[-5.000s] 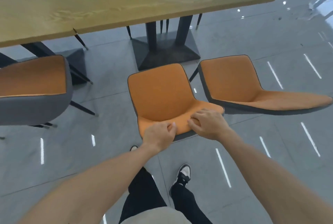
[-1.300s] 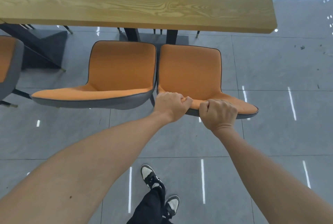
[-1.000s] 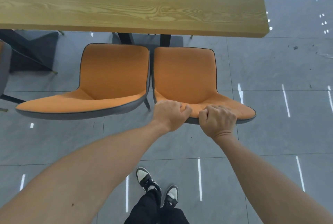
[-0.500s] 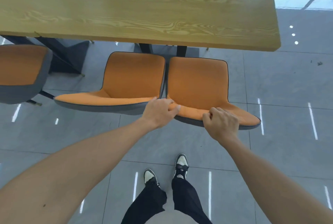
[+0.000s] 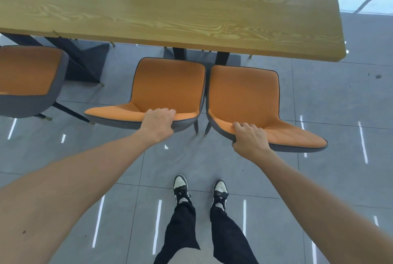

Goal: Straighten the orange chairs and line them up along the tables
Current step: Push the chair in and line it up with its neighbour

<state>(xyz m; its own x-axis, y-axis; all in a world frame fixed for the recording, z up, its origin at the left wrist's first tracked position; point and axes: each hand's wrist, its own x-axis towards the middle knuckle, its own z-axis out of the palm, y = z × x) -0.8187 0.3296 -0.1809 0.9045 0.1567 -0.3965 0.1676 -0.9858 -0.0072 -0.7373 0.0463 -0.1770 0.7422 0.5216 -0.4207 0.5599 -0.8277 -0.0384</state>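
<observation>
One wooden table [image 5: 170,8] across the top | two orange chairs side by side below its edge, nearly touching | left chair [image 5: 168,91]: left hand [image 5: 158,123] curled over its top edge | right chair [image 5: 244,98]: right hand [image 5: 249,137] gripping its top edge, fingers wrapped

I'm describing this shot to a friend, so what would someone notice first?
Two orange chairs stand side by side at the wooden table, backs toward the camera. The left hand grips the left chair by its backrest top, the right hand the right chair. A third chair sits far left.
</observation>
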